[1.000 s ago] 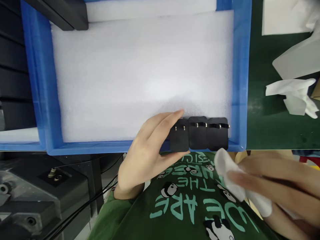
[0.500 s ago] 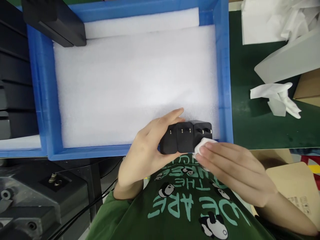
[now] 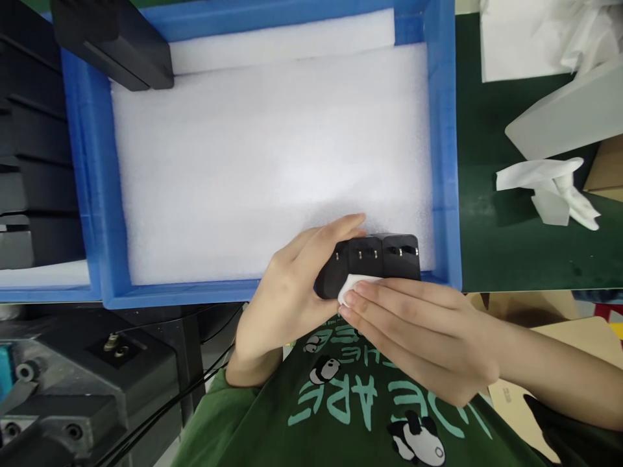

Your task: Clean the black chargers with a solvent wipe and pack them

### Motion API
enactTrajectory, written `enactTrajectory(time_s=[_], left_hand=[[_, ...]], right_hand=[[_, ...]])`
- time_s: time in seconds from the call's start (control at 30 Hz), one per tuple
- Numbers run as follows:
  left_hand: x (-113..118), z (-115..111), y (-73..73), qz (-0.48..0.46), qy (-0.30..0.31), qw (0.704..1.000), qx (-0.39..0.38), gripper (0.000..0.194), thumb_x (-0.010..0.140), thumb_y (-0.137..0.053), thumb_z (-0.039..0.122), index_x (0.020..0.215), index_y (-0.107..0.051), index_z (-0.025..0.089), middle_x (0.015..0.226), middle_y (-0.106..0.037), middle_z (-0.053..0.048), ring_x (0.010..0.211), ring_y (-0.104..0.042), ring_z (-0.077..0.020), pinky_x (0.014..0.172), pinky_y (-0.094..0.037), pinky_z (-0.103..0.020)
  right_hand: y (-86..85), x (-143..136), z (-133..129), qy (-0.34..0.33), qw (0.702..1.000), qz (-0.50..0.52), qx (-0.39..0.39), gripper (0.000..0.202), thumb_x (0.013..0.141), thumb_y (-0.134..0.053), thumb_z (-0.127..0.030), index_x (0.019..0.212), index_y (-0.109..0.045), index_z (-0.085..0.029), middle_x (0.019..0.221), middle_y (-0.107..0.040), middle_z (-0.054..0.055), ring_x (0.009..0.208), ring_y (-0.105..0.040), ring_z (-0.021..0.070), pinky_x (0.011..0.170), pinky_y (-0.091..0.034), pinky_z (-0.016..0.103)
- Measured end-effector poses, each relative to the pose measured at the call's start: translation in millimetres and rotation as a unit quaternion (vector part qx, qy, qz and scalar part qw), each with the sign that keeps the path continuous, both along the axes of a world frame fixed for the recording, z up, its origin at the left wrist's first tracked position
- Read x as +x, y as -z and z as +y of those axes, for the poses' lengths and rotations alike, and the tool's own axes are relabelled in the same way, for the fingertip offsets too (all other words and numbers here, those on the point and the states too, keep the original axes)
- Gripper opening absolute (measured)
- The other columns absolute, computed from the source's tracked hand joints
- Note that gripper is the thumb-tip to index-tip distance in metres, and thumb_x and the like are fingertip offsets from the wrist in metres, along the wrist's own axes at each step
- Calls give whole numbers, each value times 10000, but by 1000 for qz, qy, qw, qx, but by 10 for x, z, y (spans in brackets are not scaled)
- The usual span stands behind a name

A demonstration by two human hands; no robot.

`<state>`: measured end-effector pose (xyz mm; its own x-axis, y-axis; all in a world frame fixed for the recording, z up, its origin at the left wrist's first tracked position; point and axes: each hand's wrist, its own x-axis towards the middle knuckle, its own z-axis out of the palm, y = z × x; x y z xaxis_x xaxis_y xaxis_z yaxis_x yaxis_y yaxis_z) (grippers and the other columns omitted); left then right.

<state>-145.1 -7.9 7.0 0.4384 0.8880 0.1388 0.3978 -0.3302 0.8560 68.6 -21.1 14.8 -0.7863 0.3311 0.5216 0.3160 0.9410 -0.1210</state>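
Several black power adapters with metal plug pins [image 3: 367, 253] sit side by side in a row, held above the tray's front edge. My left hand [image 3: 296, 279] wraps round the row's left end, fingers behind and thumb in front. My right hand [image 3: 428, 331] is closed on a folded white wipe [image 3: 353, 285], pressing it against the lower front of the adapters. The fingers and wipe hide the lower part of the middle and right adapters.
A blue tray [image 3: 445, 162] lined with white foam [image 3: 272, 162] lies ahead, with black adapters [image 3: 117, 42] in its far left corner. More black blocks [image 3: 39, 181] fill a tray at left. Crumpled white wipes [image 3: 555, 188] and a white container [image 3: 569, 110] are on the green table [image 3: 516, 259]. Grey machinery [image 3: 97, 370] stands lower left.
My right hand has slid the wipe leftward along the adapters' lower front, from the right one to near the left one. My left hand keeps its hold. The view has shifted slightly.
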Motion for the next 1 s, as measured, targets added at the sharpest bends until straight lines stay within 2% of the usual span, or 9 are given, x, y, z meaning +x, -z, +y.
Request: enactTrajectory(time_s=[0.1,0.23,0.3,0.4,0.43,0.53,0.6,0.8,1.0], left_hand=[[1,-4,6,-5,-3,1000,-4,618,870,-702,179,1440,-473,246,1307,-682,-55,1191,-664,-209,1040,-554,-339],[-1,-7,23,-6,2,1000,2,706,825,-718,105,1458,-448,263,1325,-675,-49,1200,-660,-219,1043,-553,-348],[-3,-7,27,-6,2,1000,0,724,820,-721,107,1463,-440,282,1330,-674,-45,1203,-659,-233,1034,-561,-370],[-4,-8,29,-8,-6,1000,-8,692,831,-743,159,1450,-460,285,1315,-683,-45,1189,-668,-242,1014,-576,-376],[-3,-9,29,-9,-10,1000,-11,679,835,-746,173,1444,-469,282,1310,-685,-43,1182,-671,-238,1009,-579,-369],[5,-15,26,-15,-15,1000,-16,641,848,-740,196,1433,-485,260,1302,-691,-45,1179,-673,-220,1008,-579,-336],[14,-19,22,-15,-19,1000,-18,617,858,-728,194,1423,-492,261,1292,-696,-44,1180,-675,-217,1008,-580,-335],[32,-26,2,0,-31,999,-9,495,939,-595,149,1406,-498,279,1309,-688,-25,1189,-673,-195,1028,-580,-349],[15,-9,7,-15,-9,1000,-22,633,871,-652,103,1444,-456,287,1308,-688,-27,1184,-673,-213,1027,-581,-359]], right_hand=[[-16,-4,-33,9,1000,-6,2,228,913,-584,-116,1069,-723,-24,1108,-765,117,1088,-725,222,1014,-616,287],[-48,81,-199,17,999,3,-29,325,942,-452,-103,1098,-715,8,1196,-727,176,1190,-679,267,1103,-558,349],[-96,81,-306,70,995,6,-74,334,949,-439,-100,1114,-728,-65,1232,-722,130,1228,-659,229,1116,-550,333],[-166,-4,-404,184,974,8,-133,305,924,-518,-98,1114,-744,-178,1213,-739,34,1241,-647,161,1081,-568,256],[-178,-42,-412,196,972,15,-130,287,913,-543,-100,1104,-748,-166,1195,-746,43,1231,-655,173,1068,-576,255],[-181,-138,-388,147,984,14,-97,273,899,-565,-100,1104,-729,-26,1161,-741,162,1190,-680,276,1030,-603,326],[-173,-195,-370,141,986,-2,-86,292,892,-557,-76,1114,-707,39,1154,-725,214,1163,-686,330,993,-621,374],[-191,-413,-330,273,958,-46,-74,306,895,-539,-10,1158,-695,-1,1202,-713,163,1138,-706,275,970,-628,360],[-324,-358,-433,232,962,-76,-119,385,919,-403,-23,1190,-671,29,1233,-698,172,1170,-689,283,976,-602,346]])
